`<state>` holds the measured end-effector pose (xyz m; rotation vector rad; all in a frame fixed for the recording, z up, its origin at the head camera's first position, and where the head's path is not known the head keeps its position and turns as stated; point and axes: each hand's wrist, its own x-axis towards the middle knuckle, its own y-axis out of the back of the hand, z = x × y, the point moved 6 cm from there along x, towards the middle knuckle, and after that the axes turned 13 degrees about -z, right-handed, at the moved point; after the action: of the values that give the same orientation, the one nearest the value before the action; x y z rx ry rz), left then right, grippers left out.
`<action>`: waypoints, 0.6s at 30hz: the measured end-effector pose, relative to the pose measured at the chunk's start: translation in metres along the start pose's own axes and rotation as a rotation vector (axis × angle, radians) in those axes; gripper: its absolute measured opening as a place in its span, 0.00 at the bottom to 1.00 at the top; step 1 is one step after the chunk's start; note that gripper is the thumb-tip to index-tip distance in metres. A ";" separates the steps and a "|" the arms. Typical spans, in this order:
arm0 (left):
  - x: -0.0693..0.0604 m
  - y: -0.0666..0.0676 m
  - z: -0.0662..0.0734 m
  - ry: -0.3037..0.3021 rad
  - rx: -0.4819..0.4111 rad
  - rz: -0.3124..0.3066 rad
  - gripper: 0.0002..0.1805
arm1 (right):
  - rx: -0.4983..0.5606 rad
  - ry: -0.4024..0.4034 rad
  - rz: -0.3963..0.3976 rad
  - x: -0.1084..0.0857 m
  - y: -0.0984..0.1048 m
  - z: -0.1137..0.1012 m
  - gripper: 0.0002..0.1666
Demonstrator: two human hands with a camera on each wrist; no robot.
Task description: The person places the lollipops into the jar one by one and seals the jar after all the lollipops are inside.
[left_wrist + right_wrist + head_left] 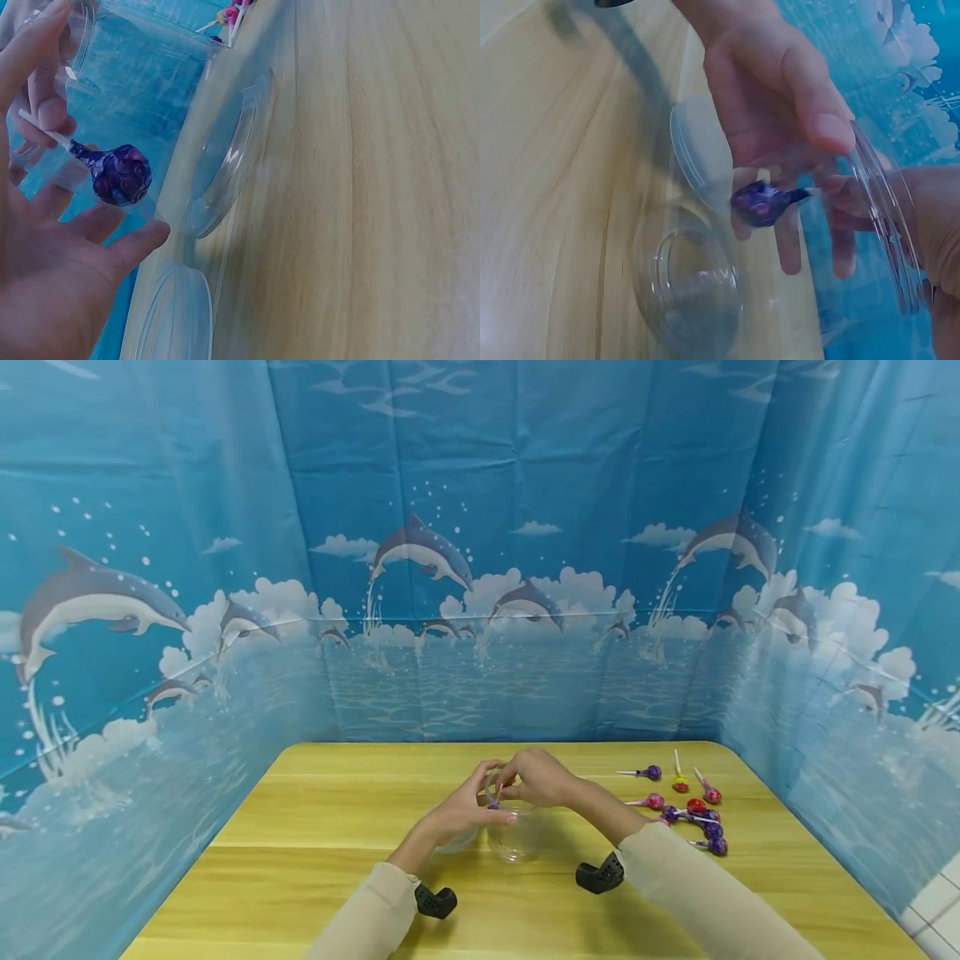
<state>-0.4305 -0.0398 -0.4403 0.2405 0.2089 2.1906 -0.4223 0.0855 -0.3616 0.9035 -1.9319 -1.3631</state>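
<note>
My left hand [463,810] is curled round the upper part of a clear round jar [513,845], with the thumb across the near side. Over the jar's mouth, my right hand [542,779] reaches in with its fingers. In the left wrist view, a purple-wrapped lollipop [121,175] hangs head down inside the jar, its white stick pinched by the right fingertips. The right wrist view shows the same lollipop [759,204] below the jar's rim [887,217], with the left palm [769,112] behind the clear wall.
A clear lid [176,319] lies on the table beside the jar. Several lollipops in purple, pink, red and yellow wrappers are at the table's right side, among them a yellow one [680,784] and a purple one [717,846]. A dolphin-print curtain [517,693] stands behind the table.
</note>
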 end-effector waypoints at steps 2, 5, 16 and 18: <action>0.000 -0.001 -0.001 -0.010 0.003 -0.006 0.45 | -0.011 -0.030 -0.011 0.001 -0.004 0.000 0.02; -0.001 -0.001 -0.002 -0.021 0.008 -0.006 0.44 | 0.003 -0.049 0.008 0.001 -0.006 0.000 0.06; 0.003 -0.001 0.001 -0.045 0.021 -0.011 0.43 | 0.107 -0.031 0.053 -0.005 -0.003 0.005 0.11; 0.004 -0.001 0.001 -0.049 0.012 -0.012 0.43 | 0.115 -0.016 0.040 -0.007 0.000 0.006 0.11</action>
<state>-0.4320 -0.0362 -0.4393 0.2988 0.1960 2.1692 -0.4226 0.0947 -0.3641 0.9049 -2.0474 -1.2503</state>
